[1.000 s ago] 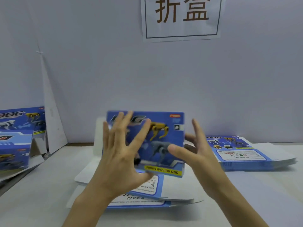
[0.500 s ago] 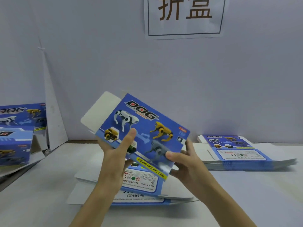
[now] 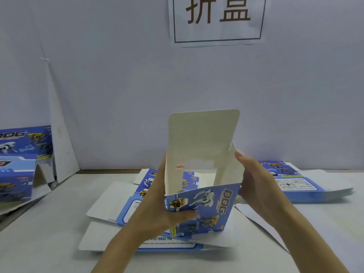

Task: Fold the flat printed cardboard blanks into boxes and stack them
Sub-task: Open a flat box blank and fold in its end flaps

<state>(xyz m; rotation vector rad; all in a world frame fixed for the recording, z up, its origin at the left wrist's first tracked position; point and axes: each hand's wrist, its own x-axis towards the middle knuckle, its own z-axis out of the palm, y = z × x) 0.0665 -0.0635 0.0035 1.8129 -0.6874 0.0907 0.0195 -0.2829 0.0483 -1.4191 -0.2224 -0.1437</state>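
Work is centring on one box (image 3: pixel 202 203), held up just above the table (image 3: pixel 49 223). The left hand (image 3: pixel 157 209) is gripping its left side, thumb pressing across the printed front, and one fingertip (image 3: pixel 180 166) is showing through a cut-out on the inside. The right hand (image 3: pixel 254 180) is wrapping round the opposite side, its fingers mostly hiding behind the card.

Between the two grips the box is standing open as a squared tube, its top flap (image 3: pixel 202 134) sticking straight up. I'm judging this one roughly half made: the sides are squared, but the top is not yet closed. The bottom end is hiding behind the printed face, so I can't tell whether it's tucked.

Directly beneath the grip, loose blanks (image 3: pixel 110 207) are lying flat and overlapping. Right of the grip and a little farther back, a thicker stack (image 3: pixel 307 186) is waiting, so plenty is remaining. Well off to the left, finished boxes (image 3: pixel 15 180) are sitting together beside a leaning white sheet (image 3: pixel 61 144).

Nothing is blocking the hands. Only the blanks underneath are crowding the spot where the box might be set down. Beyond the grip, a paper sign (image 3: pixel 216 18) is hanging on the wall (image 3: pixel 118 85).
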